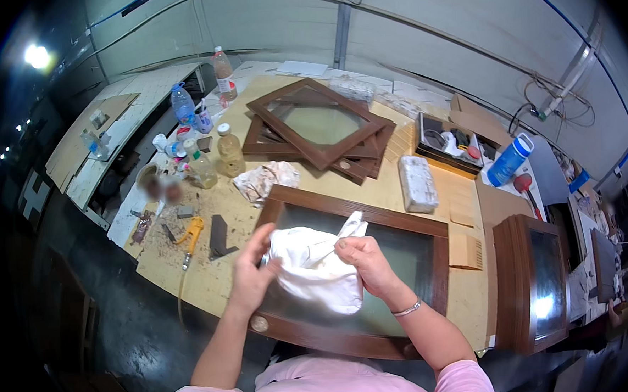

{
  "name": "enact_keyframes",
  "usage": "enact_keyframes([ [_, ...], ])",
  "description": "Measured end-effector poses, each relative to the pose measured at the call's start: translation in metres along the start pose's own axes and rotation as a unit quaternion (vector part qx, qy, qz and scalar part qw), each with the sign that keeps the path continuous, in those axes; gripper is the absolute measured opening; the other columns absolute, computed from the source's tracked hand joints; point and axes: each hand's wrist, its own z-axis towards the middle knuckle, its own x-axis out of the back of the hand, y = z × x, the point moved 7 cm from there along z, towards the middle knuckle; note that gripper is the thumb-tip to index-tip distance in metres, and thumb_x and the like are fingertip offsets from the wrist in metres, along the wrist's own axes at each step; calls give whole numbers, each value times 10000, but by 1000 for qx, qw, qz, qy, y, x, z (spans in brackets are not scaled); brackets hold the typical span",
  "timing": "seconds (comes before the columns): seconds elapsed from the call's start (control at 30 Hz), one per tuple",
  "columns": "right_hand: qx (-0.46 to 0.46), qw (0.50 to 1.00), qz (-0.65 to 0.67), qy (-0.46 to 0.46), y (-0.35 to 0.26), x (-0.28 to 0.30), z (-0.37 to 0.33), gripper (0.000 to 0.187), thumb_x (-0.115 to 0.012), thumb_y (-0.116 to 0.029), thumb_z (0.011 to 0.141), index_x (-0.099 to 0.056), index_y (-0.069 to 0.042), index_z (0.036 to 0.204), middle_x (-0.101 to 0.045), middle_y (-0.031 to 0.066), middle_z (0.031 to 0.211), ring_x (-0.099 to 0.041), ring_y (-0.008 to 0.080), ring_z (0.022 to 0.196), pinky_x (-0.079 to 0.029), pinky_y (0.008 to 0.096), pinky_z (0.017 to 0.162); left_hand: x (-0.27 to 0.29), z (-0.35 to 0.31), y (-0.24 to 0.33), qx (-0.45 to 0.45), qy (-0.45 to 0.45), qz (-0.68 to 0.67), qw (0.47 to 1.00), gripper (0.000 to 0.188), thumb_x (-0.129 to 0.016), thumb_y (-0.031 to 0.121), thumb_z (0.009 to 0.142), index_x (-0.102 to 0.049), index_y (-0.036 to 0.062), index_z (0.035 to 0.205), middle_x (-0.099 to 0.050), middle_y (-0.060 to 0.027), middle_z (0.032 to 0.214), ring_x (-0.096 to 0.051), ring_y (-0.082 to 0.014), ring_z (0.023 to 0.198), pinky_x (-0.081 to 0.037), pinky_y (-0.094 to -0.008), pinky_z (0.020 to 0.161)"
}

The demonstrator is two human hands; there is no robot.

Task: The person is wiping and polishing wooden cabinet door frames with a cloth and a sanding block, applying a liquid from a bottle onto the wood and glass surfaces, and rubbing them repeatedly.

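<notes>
A white cloth is stretched between my two hands, bunched and sagging in folds. My left hand grips its left side, thumb pressed against the fabric. At the other end, my right hand pinches the cloth between thumb and fingers, with a twisted corner sticking up beside it. Beneath both hands lies a brown wooden frame with a glass panel, flat on the worktable. The cloth hides part of the glass.
Several brown glazed frames are stacked farther back. A yellow air blow gun, a stained rag and bottles stand or lie at left. At right are a whitish wrapped block, a tool box, a blue bottle and more frames.
</notes>
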Motion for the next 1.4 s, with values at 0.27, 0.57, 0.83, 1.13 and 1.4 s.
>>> enact_keyframes([
  [0.27, -59, 985, -165, -9, 33, -44, 134, 159, -663, -144, 921, -682, 12, 943, -612, -26, 763, -502, 40, 648, -395, 200, 567, 91, 16, -62, 186, -54, -301, 934, 369, -613, 21, 891, -579, -76, 1246, -675, -150, 1145, -677, -197, 987, -537, -315, 896],
  [0.57, 46, 892, -421, 155, 79, -64, 355, 500, -788, -201, 764, -611, 54, 1156, -652, 136, 1112, -629, 190, 1001, -499, 322, 886, 150, 4, -165, 344, -8, -425, 837, 379, -612, 67, 905, -543, -38, 1263, -654, -162, 1183, -671, -275, 1043, -546, -422, 930],
  [0.83, 31, 931, -325, 164, 103, -97, 445, 469, -844, -229, 715, -645, -10, 1079, -716, 132, 1031, -681, 222, 968, -508, 338, 875, 233, 69, -167, 245, 140, -438, 853, 350, -598, 10, 864, -585, -47, 1209, -678, -151, 1094, -686, -261, 965, -570, -371, 860],
  [1.13, 217, 816, -529, 83, 61, -135, 401, 319, -792, -156, 679, -690, -22, 949, -704, 139, 994, -663, 280, 980, -523, 382, 867, 252, 102, -175, 199, 194, -428, 860, 462, -536, -27, 893, -465, 16, 1348, -608, -132, 1235, -623, -250, 1108, -515, -375, 952],
  [1.4, 221, 652, -707, -163, 83, -188, 346, 236, -737, -201, 656, -671, -56, 829, -644, 118, 880, -607, 313, 889, -502, 425, 793, 236, 130, -156, 185, 184, -381, 887, 450, -492, -40, 932, -430, 28, 1372, -590, -121, 1257, -598, -228, 1150, -502, -376, 974],
])
